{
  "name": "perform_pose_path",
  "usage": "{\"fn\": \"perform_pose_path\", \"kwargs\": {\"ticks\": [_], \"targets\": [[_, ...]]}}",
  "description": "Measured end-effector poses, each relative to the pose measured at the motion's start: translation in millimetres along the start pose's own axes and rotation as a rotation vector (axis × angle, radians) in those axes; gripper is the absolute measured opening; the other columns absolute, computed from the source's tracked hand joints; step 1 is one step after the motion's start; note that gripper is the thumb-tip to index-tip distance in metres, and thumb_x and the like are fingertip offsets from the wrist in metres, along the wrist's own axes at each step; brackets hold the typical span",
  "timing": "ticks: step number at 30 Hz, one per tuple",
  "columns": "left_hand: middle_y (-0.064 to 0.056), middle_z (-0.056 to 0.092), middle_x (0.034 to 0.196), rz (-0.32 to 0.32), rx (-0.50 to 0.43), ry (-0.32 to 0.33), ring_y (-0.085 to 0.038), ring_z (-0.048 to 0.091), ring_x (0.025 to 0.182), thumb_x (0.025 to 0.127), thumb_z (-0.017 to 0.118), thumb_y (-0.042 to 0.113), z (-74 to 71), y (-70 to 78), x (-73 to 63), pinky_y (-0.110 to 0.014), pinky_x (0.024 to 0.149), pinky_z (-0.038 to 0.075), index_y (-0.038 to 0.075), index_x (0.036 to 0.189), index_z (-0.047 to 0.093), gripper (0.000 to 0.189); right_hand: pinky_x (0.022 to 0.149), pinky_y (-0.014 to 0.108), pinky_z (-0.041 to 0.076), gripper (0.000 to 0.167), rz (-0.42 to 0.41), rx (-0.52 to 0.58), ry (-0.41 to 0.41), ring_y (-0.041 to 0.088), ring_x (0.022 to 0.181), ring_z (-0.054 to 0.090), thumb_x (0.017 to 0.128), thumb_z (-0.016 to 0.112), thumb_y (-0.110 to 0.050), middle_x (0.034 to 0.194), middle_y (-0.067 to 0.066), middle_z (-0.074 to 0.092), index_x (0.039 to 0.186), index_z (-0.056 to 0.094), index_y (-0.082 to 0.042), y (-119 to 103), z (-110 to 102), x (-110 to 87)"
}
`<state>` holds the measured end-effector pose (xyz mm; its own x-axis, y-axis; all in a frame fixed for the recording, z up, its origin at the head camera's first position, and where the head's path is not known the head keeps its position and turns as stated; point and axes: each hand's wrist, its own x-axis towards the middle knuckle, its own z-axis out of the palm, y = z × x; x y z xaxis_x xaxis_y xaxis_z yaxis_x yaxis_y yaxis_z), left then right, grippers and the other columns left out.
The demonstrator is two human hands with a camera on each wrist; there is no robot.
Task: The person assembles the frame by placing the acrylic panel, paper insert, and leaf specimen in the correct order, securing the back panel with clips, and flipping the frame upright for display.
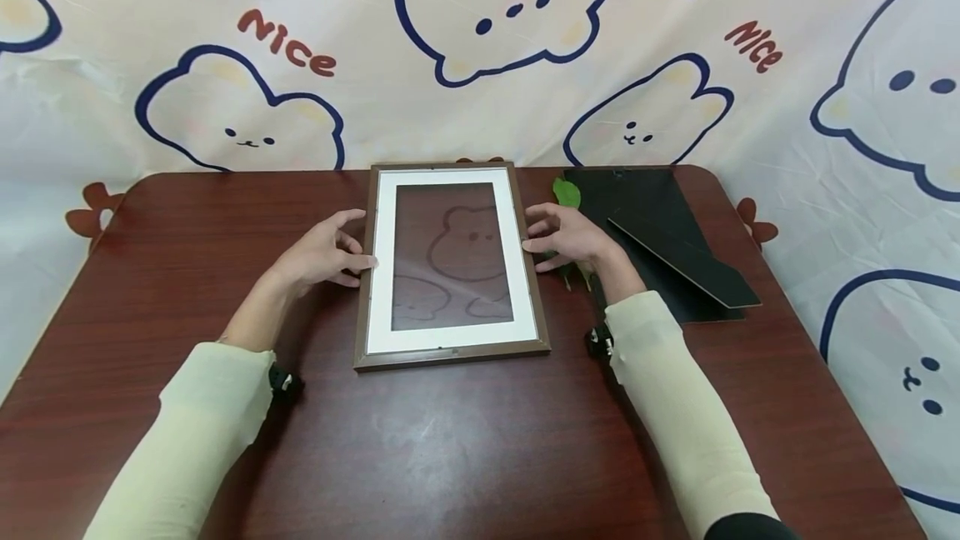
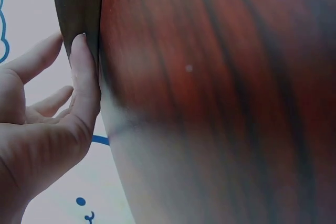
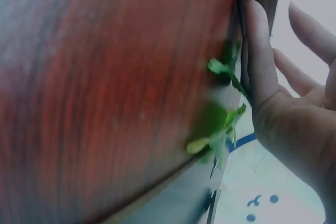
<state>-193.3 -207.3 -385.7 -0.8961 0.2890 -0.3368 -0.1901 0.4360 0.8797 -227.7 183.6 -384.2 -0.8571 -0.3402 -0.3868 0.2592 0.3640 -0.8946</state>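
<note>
A brown picture frame point(image 1: 452, 354) with a white mat lies near the far edge of the table, its clear pane reflecting the printed curtain. My left hand point(image 1: 327, 251) touches the frame's left side, thumb tip at the border and the fingers spread along it. In the left wrist view, the thumb point(image 2: 84, 77) rests against the brown edge. On the opposite side my right hand point(image 1: 567, 237) touches the frame with spread, loosely bent fingers. Its thumb point(image 3: 259, 51) lies along the edge in the right wrist view. Green leaves point(image 1: 566, 192) show beside the right hand, partly hidden by it.
Black boards lie at the right of the table: a large backing board point(image 1: 637, 198) with a smaller folded-looking board point(image 1: 678, 261) over it. A light curtain point(image 1: 510, 115) with cartoon bears hangs directly behind the reddish-brown table point(image 1: 420, 448).
</note>
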Motion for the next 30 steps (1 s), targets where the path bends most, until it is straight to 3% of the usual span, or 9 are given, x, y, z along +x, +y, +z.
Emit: {"fn": "perform_pose_path", "kwargs": {"ticks": [6, 14, 21, 30], "targets": [[-0.022, 0.043, 0.116, -0.014, -0.021, 0.015, -0.027, 0.062, 0.089, 0.095, 0.070, 0.005, -1.8, 1.5, -1.8, -0.044, 0.079, 0.062, 0.006, 0.162, 0.012, 0.088, 0.082, 0.045, 0.062, 0.064, -0.022, 0.037, 0.039, 0.035, 0.112, 0.059, 0.097, 0.068, -0.004, 0.131, 0.021, 0.049, 0.154, 0.039, -0.006, -0.1, -11.4, -4.4], [-0.022, 0.043, 0.119, -0.036, -0.069, 0.013, -0.024, 0.062, 0.091, 0.096, 0.066, 0.002, -2.5, 4.8, -2.4, -0.041, 0.080, 0.062, 0.004, 0.161, 0.015, 0.083, 0.079, 0.039, 0.062, 0.058, -0.047, 0.036, 0.156, 0.031, 0.103, 0.064, 0.099, 0.066, -0.008, 0.124, 0.018, 0.057, 0.152, 0.042, -0.003, -0.2, -28.2, -10.8], [-0.020, 0.043, 0.119, -0.062, -0.099, 0.007, -0.023, 0.060, 0.095, 0.096, 0.065, -0.001, -4.5, 2.2, -1.2, -0.038, 0.080, 0.062, 0.004, 0.161, 0.018, 0.080, 0.077, 0.033, 0.062, 0.052, -0.021, 0.017, 0.263, 0.027, 0.106, 0.064, 0.100, 0.066, -0.011, 0.122, 0.016, 0.059, 0.148, 0.048, -0.001, 2.9, -41.4, -13.5], [-0.021, 0.043, 0.119, -0.060, -0.099, -0.008, -0.025, 0.059, 0.097, 0.097, 0.064, -0.002, -4.4, 1.2, -2.1, -0.040, 0.081, 0.062, 0.001, 0.159, 0.022, 0.075, 0.074, 0.029, 0.062, 0.043, 0.029, -0.068, 0.354, 0.025, 0.099, 0.065, 0.099, 0.066, -0.011, 0.127, 0.025, 0.062, 0.137, 0.054, 0.005, 9.7, -47.1, -11.8]]}}
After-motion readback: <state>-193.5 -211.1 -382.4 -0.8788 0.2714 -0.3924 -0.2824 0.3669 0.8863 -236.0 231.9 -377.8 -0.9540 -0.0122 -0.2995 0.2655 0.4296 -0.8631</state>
